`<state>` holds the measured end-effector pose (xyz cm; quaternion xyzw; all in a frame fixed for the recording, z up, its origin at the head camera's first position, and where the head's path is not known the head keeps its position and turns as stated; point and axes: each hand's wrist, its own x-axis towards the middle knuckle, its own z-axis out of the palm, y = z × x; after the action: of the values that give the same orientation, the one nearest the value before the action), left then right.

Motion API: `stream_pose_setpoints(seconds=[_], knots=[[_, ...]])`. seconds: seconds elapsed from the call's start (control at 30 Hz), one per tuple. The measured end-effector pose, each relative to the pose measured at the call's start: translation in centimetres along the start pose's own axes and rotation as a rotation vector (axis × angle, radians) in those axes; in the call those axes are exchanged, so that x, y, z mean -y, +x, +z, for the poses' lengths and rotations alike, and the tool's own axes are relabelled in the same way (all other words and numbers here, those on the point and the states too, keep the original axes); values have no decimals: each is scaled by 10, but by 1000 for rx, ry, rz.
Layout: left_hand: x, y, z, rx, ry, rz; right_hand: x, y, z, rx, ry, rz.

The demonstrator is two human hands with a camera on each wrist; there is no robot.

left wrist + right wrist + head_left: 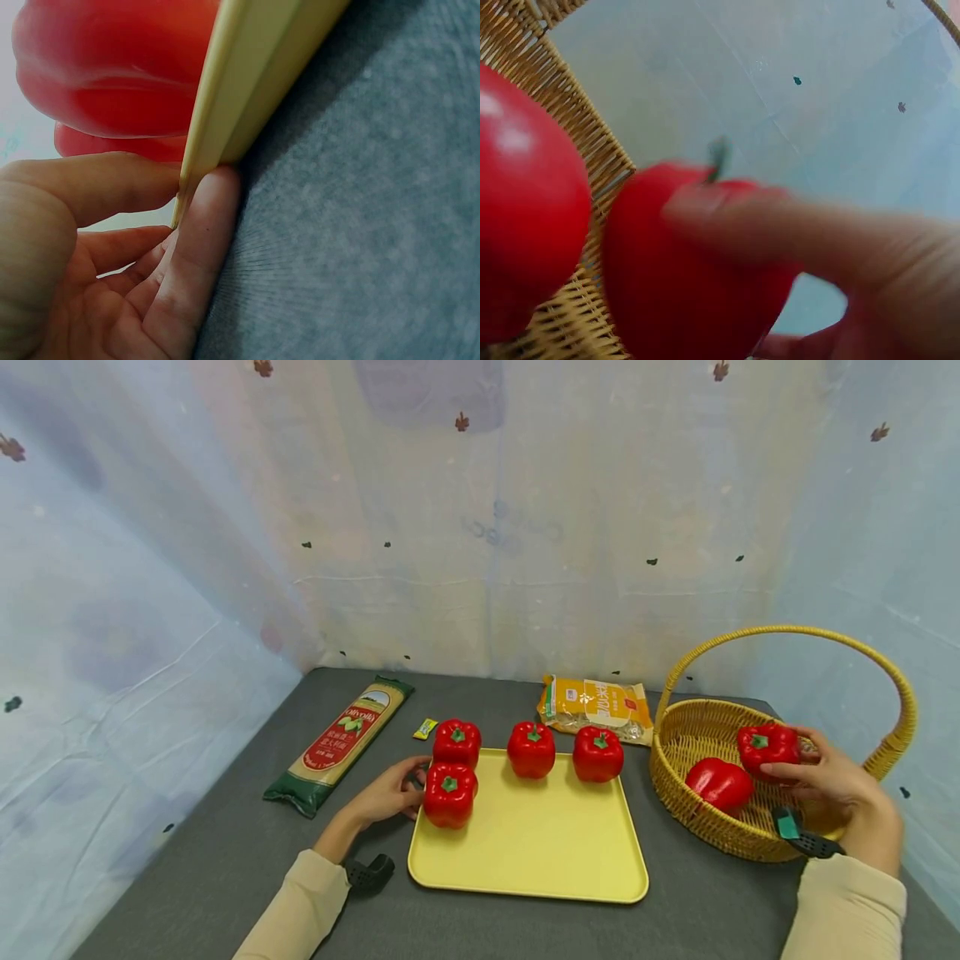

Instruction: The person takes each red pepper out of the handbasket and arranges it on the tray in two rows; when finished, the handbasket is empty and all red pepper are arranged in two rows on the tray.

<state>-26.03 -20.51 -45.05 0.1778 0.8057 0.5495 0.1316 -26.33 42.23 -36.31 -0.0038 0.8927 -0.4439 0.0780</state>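
Note:
My right hand (834,775) grips a red bell pepper (768,750) inside the wicker basket (686,814); in the right wrist view the thumb lies across that pepper (690,285), below its green stem. Beside it in the basket lies another red bell pepper (718,785). With thumb above and a finger underneath, my left hand (388,793) pinches the left rim of the yellow tray (540,852). Two red peppers sit at the tray's left edge, the nearer one (449,795) in front of the other (457,743). Two more, a middle pepper (531,750) and a right pepper (597,754), stand along its far edge.
A green and red pasta packet (341,743) lies left of the tray, with a small yellow wrapped piece (425,729) near its far end. Behind the tray lies an orange and clear food bag (597,706). The basket's tall handle (783,630) arches over it at the right.

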Motion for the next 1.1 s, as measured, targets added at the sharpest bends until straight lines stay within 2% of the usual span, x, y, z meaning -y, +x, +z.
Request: stream_pose_setpoints(seconds=[0.2, 0.33, 0.43, 0.6, 0.8, 0.93, 1.1], knots=[[-1, 0, 0, -2, -3, -4, 19, -10, -3, -143, 33, 22], [0, 0, -1, -3, -5, -7, 33, -16, 1, -169, 70, -27], [0, 0, 0, -3, -5, -8, 46, -20, 5, -172, 63, -94], [1, 0, 0, -4, -8, -10, 65, -26, 14, -147, 67, -240], [1, 1, 0, -1, -6, -12, 89, -30, 33, -56, 91, -371], [1, 1, 0, -5, -3, -13, 108, -31, 52, 16, 118, -435], [2, 1, 0, -4, -2, -12, 129, -27, 80, 57, 126, -455]])
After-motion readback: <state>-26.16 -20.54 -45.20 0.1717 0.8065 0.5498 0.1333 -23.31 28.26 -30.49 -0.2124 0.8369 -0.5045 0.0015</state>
